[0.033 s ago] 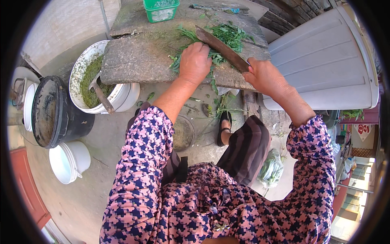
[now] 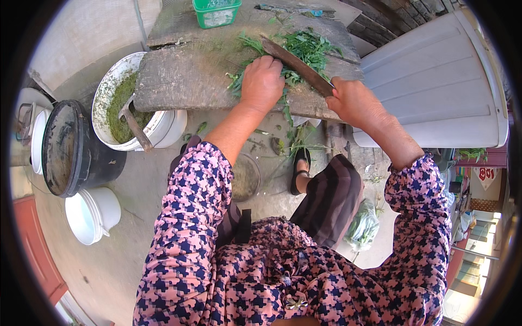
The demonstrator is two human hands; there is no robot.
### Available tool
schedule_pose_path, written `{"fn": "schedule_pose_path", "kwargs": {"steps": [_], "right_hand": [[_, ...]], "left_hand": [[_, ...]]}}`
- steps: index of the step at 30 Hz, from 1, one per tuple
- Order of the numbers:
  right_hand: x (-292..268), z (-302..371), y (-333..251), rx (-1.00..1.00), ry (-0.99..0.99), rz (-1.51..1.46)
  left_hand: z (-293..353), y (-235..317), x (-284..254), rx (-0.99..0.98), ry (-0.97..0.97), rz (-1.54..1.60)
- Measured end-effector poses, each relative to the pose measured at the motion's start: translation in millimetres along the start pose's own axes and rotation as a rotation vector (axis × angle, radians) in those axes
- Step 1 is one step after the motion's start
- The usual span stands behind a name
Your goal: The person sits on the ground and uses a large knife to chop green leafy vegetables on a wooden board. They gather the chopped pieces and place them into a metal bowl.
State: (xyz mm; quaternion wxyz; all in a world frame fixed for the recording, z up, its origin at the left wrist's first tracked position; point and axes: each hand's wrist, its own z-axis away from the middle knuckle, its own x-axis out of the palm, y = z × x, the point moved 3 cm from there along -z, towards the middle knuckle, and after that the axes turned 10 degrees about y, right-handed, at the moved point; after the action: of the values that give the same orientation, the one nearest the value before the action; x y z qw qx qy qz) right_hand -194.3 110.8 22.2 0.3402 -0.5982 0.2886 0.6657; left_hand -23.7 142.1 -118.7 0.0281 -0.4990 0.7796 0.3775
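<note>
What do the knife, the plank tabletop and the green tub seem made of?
Knife: probably steel, dull brown as if rusted. Plank tabletop: rough, weathered wood, with grey, split boards. Green tub: likely plastic, judging by its thin rim and smooth, bright walls.

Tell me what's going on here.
A person's left hand is closed on leafy greens on a weathered plank table. The right hand grips a brown-bladed knife, its blade slanting across the greens close to the left hand. Left of them, a white bucket holds fine green plant bits, with a tool's wooden handle over its rim.
</note>
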Motion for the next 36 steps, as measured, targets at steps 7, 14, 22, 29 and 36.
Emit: {"fn": "schedule_pose_path", "kwargs": {"steps": [7,14,22,29,36], "right_hand": [[38,-52,-24,-0.047,0.028,0.000],[67,-85,-10,0.095,0.142,-0.203],[53,-69,26,0.403,0.183,-0.786],[16,-9,24,0.189,0.023,-0.342],[46,-50,-4,0.220,-0.133,-0.226]], "left_hand": [[0,-1,-1,-0.044,-0.059,-0.024],[4,-2,1,0.018,-0.073,-0.031],[1,8,-5,0.021,-0.178,-0.093],[5,1,0,0.032,-0.099,-0.058],[6,0,-7,0.017,-0.149,-0.063]]}}
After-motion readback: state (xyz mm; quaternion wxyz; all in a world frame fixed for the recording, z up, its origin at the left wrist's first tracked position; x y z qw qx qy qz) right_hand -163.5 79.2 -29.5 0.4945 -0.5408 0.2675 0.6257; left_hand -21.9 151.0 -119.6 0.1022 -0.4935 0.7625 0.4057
